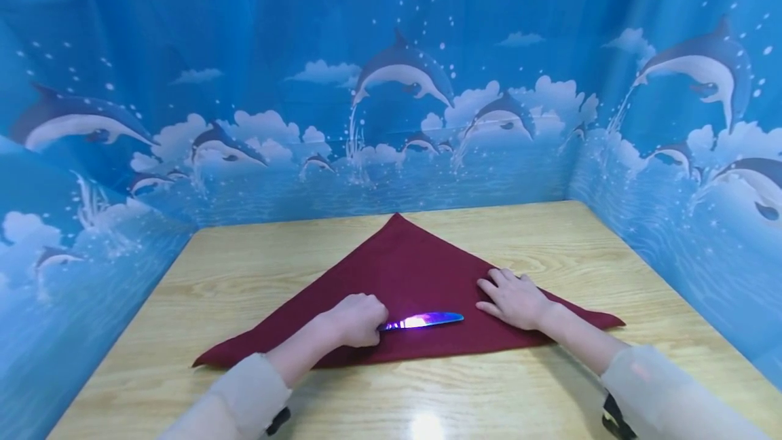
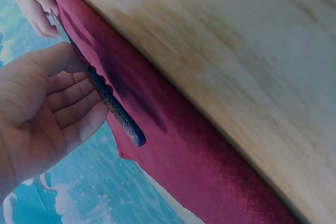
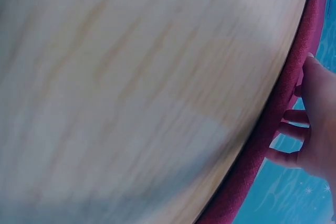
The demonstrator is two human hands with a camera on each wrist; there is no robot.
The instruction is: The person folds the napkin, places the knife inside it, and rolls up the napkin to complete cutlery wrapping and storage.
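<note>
A dark red cloth napkin (image 1: 421, 263), folded into a triangle, lies on the table with its peak pointing away. My left hand (image 1: 359, 320) grips a shiny table knife (image 1: 427, 320) by its handle over the napkin's middle; the blade points right and gleams purple and blue. In the left wrist view, thumb and fingers pinch the knife's handle (image 2: 118, 111), whose end sticks out past the fingers. My right hand (image 1: 516, 299) rests on the right part of the napkin, fingers spread, to the right of the blade tip. Those fingers touch the cloth in the right wrist view too.
The wooden table (image 1: 256, 257) has pale grain and a bright light reflection near its front. A blue curtain (image 1: 293, 39) printed with dolphins and clouds stands around the back and both sides.
</note>
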